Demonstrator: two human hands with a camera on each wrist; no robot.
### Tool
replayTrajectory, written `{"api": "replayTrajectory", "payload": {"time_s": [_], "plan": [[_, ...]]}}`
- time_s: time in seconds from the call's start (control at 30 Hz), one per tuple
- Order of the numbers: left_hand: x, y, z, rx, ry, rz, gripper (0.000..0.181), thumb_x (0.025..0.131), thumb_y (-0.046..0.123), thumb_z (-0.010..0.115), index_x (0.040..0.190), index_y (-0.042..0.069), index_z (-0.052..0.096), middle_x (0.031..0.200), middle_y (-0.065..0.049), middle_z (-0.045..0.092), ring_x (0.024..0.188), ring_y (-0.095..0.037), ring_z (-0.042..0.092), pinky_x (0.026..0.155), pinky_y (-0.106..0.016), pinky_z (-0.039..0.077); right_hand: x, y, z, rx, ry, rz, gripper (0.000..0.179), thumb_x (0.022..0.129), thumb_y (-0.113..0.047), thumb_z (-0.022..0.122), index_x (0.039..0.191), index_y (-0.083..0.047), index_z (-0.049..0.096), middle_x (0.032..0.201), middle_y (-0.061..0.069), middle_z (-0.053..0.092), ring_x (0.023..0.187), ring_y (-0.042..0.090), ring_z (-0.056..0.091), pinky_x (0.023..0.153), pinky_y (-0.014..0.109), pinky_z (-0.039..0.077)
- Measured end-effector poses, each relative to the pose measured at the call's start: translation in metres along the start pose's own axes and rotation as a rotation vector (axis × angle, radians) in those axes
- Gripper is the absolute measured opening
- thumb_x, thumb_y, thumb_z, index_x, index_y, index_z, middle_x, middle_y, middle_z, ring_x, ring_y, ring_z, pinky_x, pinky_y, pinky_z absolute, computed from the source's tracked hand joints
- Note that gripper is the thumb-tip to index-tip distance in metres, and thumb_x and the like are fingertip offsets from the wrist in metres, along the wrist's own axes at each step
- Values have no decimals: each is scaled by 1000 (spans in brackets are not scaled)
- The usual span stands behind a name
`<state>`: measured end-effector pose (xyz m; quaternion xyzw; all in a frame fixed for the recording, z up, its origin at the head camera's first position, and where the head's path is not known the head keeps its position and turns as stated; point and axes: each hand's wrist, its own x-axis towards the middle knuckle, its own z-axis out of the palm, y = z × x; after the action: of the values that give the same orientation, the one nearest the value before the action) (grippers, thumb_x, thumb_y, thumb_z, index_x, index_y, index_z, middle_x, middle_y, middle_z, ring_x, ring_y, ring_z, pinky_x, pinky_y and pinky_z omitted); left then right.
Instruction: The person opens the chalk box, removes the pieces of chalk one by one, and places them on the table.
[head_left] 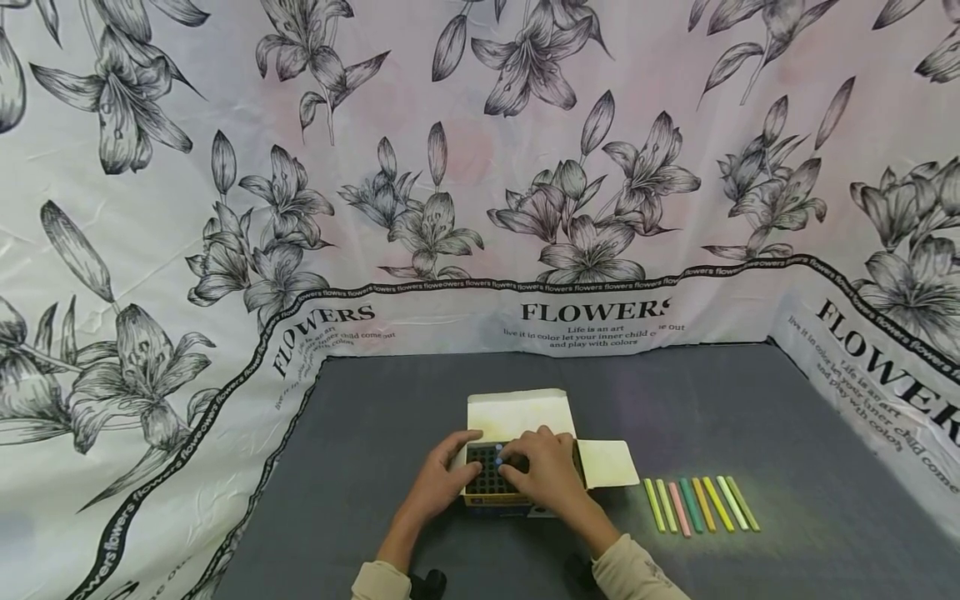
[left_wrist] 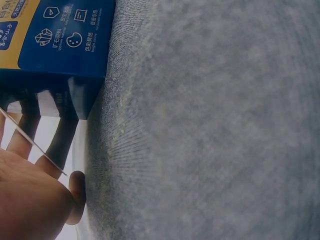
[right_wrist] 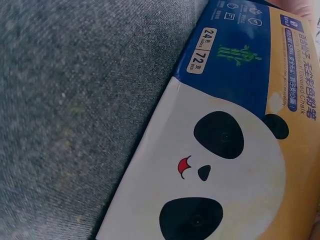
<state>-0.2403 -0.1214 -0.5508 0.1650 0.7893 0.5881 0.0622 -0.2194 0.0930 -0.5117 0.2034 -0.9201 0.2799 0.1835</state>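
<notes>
A chalk box (head_left: 491, 500) stands on the dark table, its lid raised at the back and a side flap folded out to the right. Inside is a black holder (head_left: 480, 479) with rows of holes. At the box's left end, my left hand (head_left: 442, 475) holds it, thumb over the top edge; in the left wrist view its fingers (left_wrist: 60, 140) lie along the blue end wall. My right hand (head_left: 551, 471) reaches over the holder and pinches a small blue chalk stick (head_left: 498, 461) between thumb and forefinger. The right wrist view shows the box's panda-printed front (right_wrist: 240, 190).
To the right of the box, several chalk sticks (head_left: 697, 504) in yellow, green, pink and orange lie side by side in a row. A white flower-printed cloth (head_left: 450, 317) hangs behind the grey table (head_left: 390, 400) and along its sides.
</notes>
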Motion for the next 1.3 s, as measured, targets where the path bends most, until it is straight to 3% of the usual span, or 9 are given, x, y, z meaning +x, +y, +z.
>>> {"api": "replayTrajectory", "payload": {"time_s": [0.17,0.37,0.47,0.63,0.97,1.3], "plan": [[-1,0,0,-13,-6,-1,47,99,16,65,144,25,56,156,-7,48,133,-28,49,92,-38,46,-2,0,0,21,2,10,11,80,-21,87,87,-23,80,75,-8,64,72,7,43,77,40,28],[-2,0,0,-22,-9,-9,47,99,13,64,145,22,56,154,-10,50,105,-24,53,78,-33,47,-2,-1,-2,118,9,27,12,81,-17,85,91,-20,80,81,-8,71,74,9,49,79,39,26],[-2,1,0,-29,-13,-15,47,99,13,64,145,22,55,149,-11,53,99,-22,54,76,-31,47,-1,0,-3,178,29,13,12,81,-14,85,91,-19,79,82,-12,72,74,8,48,79,39,25],[-2,2,0,-35,-16,-17,47,99,14,64,145,22,55,149,-11,53,96,-22,54,75,-31,48,1,1,-4,235,80,-41,14,81,-15,85,91,-22,78,81,-15,70,73,6,46,79,38,24],[-2,2,-1,-25,-11,-17,47,99,17,65,144,25,56,156,-9,47,100,-21,54,76,-33,47,3,-4,-14,394,91,-32,16,86,-16,81,99,-22,76,87,-9,64,78,23,52,86,43,26],[-1,1,0,-20,-4,-13,47,99,14,65,144,23,57,153,-11,50,97,-21,54,74,-33,47,6,2,-24,414,179,-103,17,86,-9,80,98,-20,75,89,-9,71,80,15,57,86,41,34]]}}
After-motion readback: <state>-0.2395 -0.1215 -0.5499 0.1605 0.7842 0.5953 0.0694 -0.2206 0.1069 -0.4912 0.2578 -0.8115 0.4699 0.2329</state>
